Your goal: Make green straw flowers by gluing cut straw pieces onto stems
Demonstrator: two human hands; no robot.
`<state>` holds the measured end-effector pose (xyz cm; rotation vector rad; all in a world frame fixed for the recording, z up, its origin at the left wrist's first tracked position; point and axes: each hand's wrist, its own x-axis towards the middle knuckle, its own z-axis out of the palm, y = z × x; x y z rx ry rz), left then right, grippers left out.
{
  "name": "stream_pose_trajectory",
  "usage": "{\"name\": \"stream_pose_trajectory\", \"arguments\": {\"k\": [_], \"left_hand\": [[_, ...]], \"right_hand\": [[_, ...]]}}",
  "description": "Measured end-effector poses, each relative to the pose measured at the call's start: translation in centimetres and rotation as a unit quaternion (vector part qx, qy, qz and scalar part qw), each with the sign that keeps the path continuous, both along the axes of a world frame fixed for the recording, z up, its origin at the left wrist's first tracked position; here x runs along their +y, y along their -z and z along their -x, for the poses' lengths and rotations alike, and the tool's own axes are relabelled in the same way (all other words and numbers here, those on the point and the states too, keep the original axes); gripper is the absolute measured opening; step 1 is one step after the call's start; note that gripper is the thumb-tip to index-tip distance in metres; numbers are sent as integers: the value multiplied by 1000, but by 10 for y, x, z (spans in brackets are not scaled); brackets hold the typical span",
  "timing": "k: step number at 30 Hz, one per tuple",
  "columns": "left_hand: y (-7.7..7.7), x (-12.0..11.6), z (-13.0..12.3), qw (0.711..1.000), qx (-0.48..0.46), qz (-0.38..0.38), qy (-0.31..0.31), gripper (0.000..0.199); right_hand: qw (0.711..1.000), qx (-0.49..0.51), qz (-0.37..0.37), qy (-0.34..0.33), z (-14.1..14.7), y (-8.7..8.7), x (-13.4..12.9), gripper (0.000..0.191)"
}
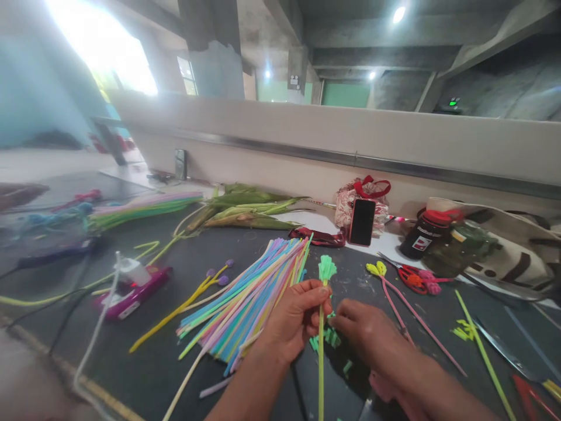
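Note:
My left hand point(300, 313) pinches an upright yellow-green pipe cleaner stem point(321, 362) between thumb and fingers. A tuft of short mint-green pieces point(326, 268) tops the stem, just above my fingertips. Close by on the right, my right hand point(368, 330) has its fingers curled together at a scatter of cut green pipe cleaner pieces point(332, 337). Whatever its fingertips hold, if anything, is hidden. Left of my hands lies a fanned bundle of pastel pipe cleaners point(245, 298).
A pink-stemmed piece with a yellow tip point(377, 269), red-handled scissors point(412, 279) and yellow bits point(463, 331) lie right. A phone point(362, 222) and a black bottle point(423, 237) stand behind. On the left are a magenta device point(135, 295), its cable and corn husks point(245, 207).

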<state>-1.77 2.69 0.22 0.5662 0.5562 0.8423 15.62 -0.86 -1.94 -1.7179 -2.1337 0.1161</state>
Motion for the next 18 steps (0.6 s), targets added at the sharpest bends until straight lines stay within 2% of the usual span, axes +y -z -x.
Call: {"name": "stream_pose_trajectory", "arguments": {"k": [6,11,14,18], "left_hand": [[-3,-1,1,1000,-12,23,2,18],[-5,-3,0,999,-17,31,-4,20],[-5,-4,-1,999,-22,26,8,20],[-3,-5,-3,999,-33,17,20,19]], "right_hand": [[993,-12,45,-107,11,11,18,14],[986,-3,65,-155,9,3,18,15],[980,111,90,-137,4,-12,13,13],[941,310,112,-81,1,-34,4,15]]}}
